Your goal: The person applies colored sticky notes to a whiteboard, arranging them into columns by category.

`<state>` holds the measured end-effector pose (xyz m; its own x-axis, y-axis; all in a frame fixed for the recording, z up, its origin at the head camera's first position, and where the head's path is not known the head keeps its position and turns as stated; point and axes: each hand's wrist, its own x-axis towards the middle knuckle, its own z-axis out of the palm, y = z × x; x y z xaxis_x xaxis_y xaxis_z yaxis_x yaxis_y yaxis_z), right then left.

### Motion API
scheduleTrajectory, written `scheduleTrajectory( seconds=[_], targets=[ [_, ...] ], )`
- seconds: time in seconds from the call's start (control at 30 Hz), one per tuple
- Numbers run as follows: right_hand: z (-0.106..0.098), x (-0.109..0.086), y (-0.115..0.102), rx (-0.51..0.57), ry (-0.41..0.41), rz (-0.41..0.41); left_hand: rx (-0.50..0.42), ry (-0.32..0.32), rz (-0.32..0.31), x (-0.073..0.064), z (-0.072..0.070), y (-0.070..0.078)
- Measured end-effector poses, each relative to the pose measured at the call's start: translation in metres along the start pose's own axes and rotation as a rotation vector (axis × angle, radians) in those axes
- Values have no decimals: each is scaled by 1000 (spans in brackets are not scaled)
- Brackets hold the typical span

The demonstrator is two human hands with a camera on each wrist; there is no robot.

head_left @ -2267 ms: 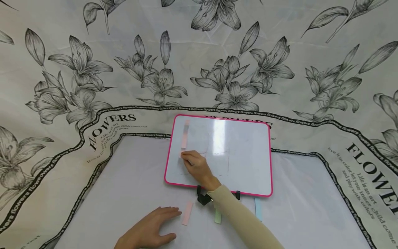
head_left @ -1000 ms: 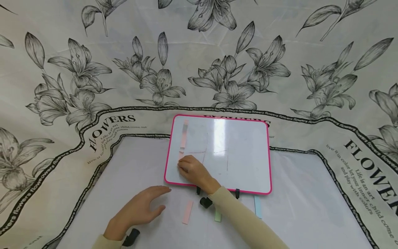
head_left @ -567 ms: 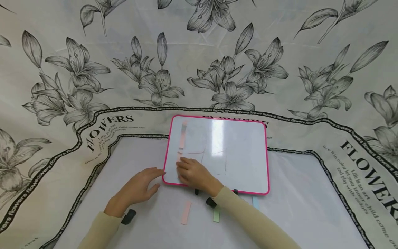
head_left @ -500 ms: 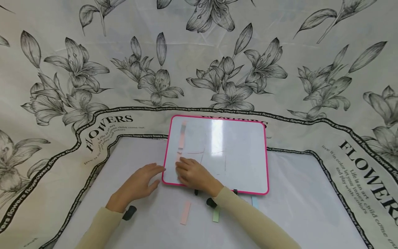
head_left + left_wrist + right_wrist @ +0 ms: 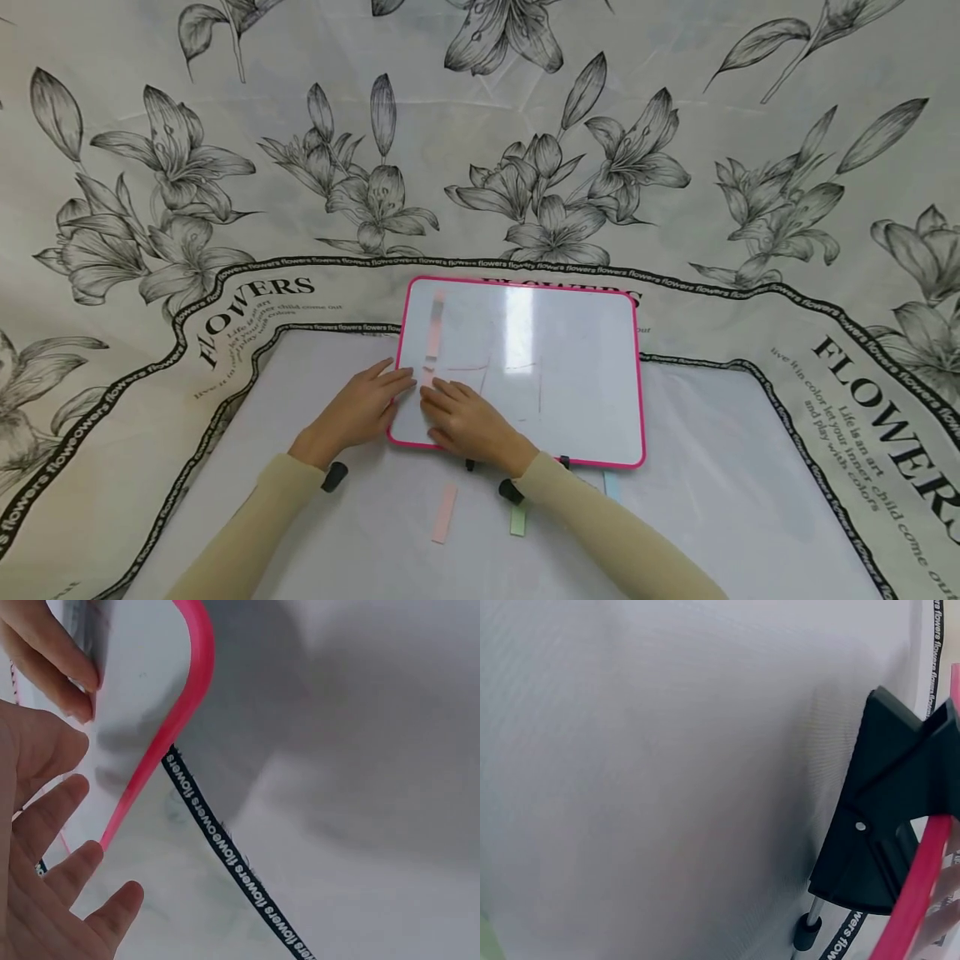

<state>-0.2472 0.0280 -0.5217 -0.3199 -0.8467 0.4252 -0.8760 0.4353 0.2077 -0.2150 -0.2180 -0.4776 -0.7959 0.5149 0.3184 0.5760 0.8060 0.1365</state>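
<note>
A whiteboard (image 5: 585,383) with a pink rim stands tilted on the table. Pink strips (image 5: 434,337) with grey parts run down its left side. The fingers of my right hand (image 5: 476,425) lie flat over the lower end of that column, hiding part of it. My left hand (image 5: 363,404) reaches over the board's left rim, fingers extended toward the same column. In the left wrist view, right-hand fingers (image 5: 52,656) touch beside a greyish strip (image 5: 81,626), and the left fingers spread near the pink rim (image 5: 199,660).
On the table in front lie a pink strip (image 5: 444,513), a green strip (image 5: 517,521) and a blue strip (image 5: 612,485). A black clip stand (image 5: 877,810) grips the board's lower rim. Faint lines (image 5: 540,387) mark the board. A flower-printed cloth (image 5: 300,183) hangs behind.
My left hand has moved from the table up and right to the board's left edge. The right hand has gone from pinching at the column to lying flat slightly lower on it.
</note>
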Motion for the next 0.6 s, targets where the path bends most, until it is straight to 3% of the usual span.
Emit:
scheduleTrajectory(
  seconds=[0.27, 0.6],
  targets=[
    [-1, -2, 0, 2, 17, -27, 1, -31, 29, 13, 5, -1],
    [-1, -4, 1, -14, 19, -35, 38, -127, 50, 26, 3, 1]
  ],
)
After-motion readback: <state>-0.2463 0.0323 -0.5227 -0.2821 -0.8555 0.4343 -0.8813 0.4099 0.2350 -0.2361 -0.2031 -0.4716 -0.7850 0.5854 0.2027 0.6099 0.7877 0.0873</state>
